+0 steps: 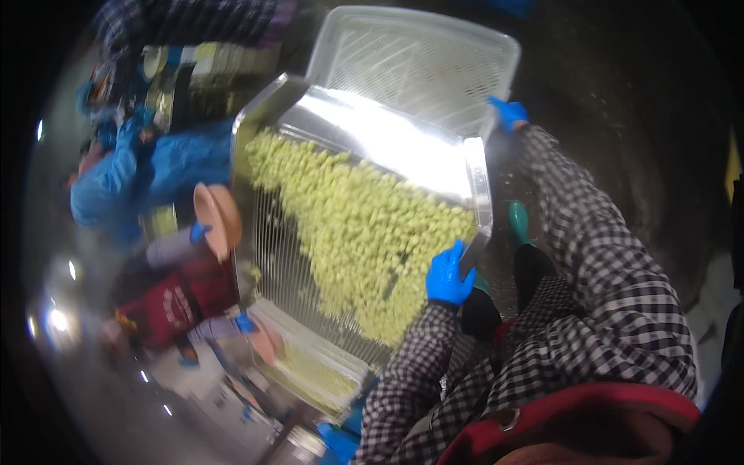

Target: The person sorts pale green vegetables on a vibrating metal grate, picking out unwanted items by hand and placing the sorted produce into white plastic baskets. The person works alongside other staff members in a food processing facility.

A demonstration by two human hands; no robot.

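Before me is a metal sorting chute with a slatted bottom (279, 256), spread with many small pale green pieces of produce (372, 226). My left hand (450, 276), in a blue glove, lies at the metal rim on the near side, its thumb and fingers around the edge. Farther off, my right hand (510, 114), also blue-gloved, is at the corner of a translucent perforated plastic crate (412, 64). That crate stands against the chute's shiny far end; its slotted floor shows no produce. The right fingertips are partly hidden by the crate's rim.
Across the chute a person in a red apron (180, 296) holds two pinkish plastic basins (218, 221), one over a white crate (308, 360) with green pieces. Another person in blue (110, 186) bends beyond. A green boot (517, 221) stands on the dark wet floor.
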